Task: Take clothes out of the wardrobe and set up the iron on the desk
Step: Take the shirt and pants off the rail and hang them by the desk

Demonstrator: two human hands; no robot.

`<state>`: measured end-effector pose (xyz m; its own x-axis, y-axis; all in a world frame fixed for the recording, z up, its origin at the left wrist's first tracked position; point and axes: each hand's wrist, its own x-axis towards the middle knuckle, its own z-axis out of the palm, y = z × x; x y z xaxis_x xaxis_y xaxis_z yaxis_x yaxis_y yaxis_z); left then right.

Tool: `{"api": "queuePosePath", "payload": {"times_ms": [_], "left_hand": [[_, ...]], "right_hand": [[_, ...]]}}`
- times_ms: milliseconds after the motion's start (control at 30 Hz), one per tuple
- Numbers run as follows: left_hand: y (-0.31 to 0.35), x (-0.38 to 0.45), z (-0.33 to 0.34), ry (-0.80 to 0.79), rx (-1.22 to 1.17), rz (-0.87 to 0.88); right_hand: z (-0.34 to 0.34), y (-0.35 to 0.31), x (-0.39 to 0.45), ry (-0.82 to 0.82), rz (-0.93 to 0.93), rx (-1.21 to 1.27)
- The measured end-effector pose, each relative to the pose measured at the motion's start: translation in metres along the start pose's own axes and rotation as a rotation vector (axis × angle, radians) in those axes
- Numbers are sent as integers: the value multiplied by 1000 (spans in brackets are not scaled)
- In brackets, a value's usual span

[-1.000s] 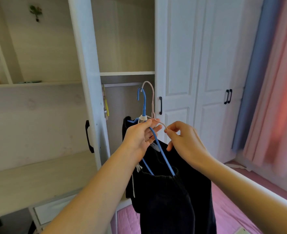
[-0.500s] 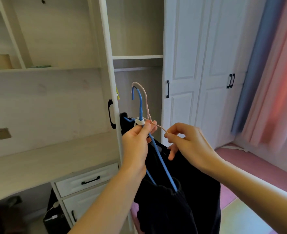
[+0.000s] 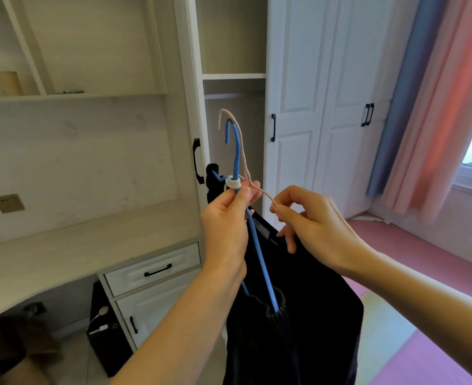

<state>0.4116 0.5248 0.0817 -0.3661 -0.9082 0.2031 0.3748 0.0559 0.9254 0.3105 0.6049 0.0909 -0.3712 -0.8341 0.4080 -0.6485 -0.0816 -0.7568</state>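
Observation:
Dark clothes (image 3: 307, 315) hang from a blue hanger (image 3: 236, 151) and a thin pink hanger (image 3: 241, 137), both held up in front of the open wardrobe (image 3: 233, 76). My left hand (image 3: 226, 226) grips the necks of the two hangers just below a white collar on the blue one. My right hand (image 3: 312, 226) pinches the pink hanger's wire shoulder between thumb and forefinger. The light wooden desk (image 3: 70, 254) lies to the left, below the hands. No iron is in view.
White drawers (image 3: 151, 270) sit under the desk's right end, with a black box (image 3: 101, 329) and a white cable beside them. A wall socket (image 3: 9, 202) is above the desk. Closed wardrobe doors (image 3: 326, 107), blue and pink curtains (image 3: 437, 107) and a pink bed (image 3: 423, 357) are on the right.
My view has swung left and down, so the desk, drawers and socket show more. Both hands keep their hold on the hangers, which have come further out of the wardrobe.

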Motion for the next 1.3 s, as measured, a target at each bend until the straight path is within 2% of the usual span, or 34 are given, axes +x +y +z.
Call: {"api": "queuePosePath", "payload": {"times_ms": [200, 400, 600, 700, 933, 1133, 1300], "left_hand": [[15, -37, -15, 43, -76, 73], [34, -56, -32, 153, -189, 121], [43, -67, -60, 228, -231, 142], [46, -69, -75, 284, -234, 156], [46, -63, -128, 475, -133, 184], [47, -51, -197, 621, 45, 198], [50, -43, -251, 777, 147, 251]], "right_hand": [[2, -32, -33, -17, -47, 0], [10, -62, -43, -91, -108, -8], [37, -79, -43, -190, -238, -7], [56, -82, -39, -228, -247, 0], [114, -100, -19, -372, -159, 23], [181, -128, 2, -625, -52, 121], [242, -142, 13, -721, -90, 168]]}}
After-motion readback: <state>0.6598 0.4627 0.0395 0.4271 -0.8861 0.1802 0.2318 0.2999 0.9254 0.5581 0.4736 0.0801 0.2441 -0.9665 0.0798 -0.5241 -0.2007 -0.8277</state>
